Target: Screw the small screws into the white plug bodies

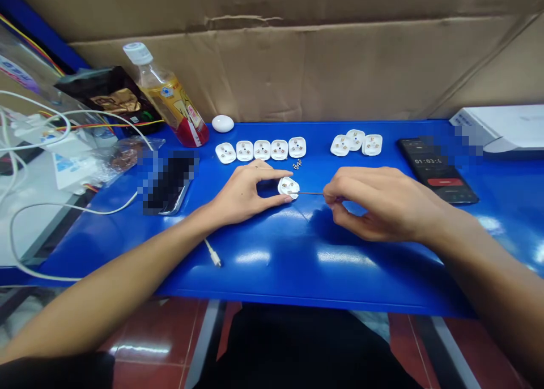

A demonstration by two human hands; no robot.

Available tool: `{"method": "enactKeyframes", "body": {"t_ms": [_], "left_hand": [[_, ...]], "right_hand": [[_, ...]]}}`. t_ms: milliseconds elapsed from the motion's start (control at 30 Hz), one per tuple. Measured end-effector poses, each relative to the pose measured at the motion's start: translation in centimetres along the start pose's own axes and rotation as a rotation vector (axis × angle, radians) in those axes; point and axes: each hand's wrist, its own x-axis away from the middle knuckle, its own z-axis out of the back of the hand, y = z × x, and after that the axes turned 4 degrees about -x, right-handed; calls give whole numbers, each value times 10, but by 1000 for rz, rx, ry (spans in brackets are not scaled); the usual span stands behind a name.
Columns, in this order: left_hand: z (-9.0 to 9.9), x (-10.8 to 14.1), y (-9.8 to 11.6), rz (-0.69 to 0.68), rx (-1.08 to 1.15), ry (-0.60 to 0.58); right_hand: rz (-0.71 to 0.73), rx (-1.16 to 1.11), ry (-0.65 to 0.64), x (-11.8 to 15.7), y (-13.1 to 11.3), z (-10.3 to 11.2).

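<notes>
Plastic bottle point(170, 100) of yellow liquid behind, left hand point(242, 193) gripping white plug point(289, 188), right hand point(378, 202) pinching thin screwdriver point(310, 193)

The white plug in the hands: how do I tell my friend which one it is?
On the blue table, look between the person's two hands. The left hand pinches a white plug, and the right hand holds a thin screwdriver to it. It is the only one held; the row of five and the group of three lie apart.
</notes>
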Motion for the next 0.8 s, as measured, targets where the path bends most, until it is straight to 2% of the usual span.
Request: {"method": "enactKeyframes", "body": {"t_ms": [367,633,800], "left_hand": [[2,-3,6,-143,175,125],[2,-2,11,-154,129,196],[0,1,11,-192,38,270]], "right_hand": [[-10,-31,175,2,-1,0],[16,-5,207,2,-2,0],[-170,-53,212,0,-10,-2]]}}
